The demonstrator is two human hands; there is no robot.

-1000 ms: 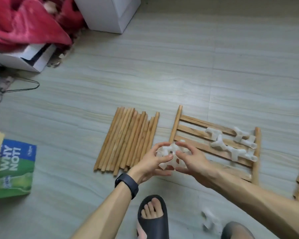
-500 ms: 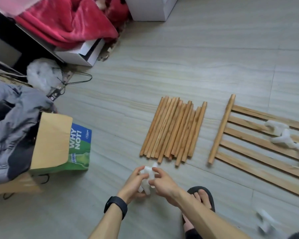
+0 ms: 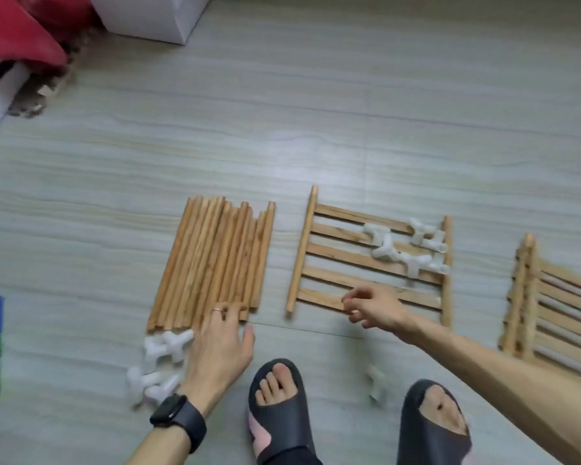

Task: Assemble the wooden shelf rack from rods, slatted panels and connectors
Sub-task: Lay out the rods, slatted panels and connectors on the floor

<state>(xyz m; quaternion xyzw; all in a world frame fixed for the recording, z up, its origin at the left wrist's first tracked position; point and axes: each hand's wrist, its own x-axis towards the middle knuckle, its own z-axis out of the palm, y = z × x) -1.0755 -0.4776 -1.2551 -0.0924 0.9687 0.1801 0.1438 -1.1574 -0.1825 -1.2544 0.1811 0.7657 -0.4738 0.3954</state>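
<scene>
head view: a row of light-brown wooden rods (image 3: 215, 260) lies side by side on the grey wood-grain floor (image 3: 349, 112). the left hand (image 3: 220, 347), fingers straight and spread, rests its fingertips on the rods' near ends. a blurred heap of white plastic connectors (image 3: 160, 364) lies just left of it. right of the rods lies a slatted wooden panel (image 3: 336, 256) with more white connectors (image 3: 388, 250) on it. the right hand (image 3: 373, 307) hovers over its near slat, fingers loosely curled, nothing visible in them. a stack of slatted panels (image 3: 550, 313) lies far right.
</scene>
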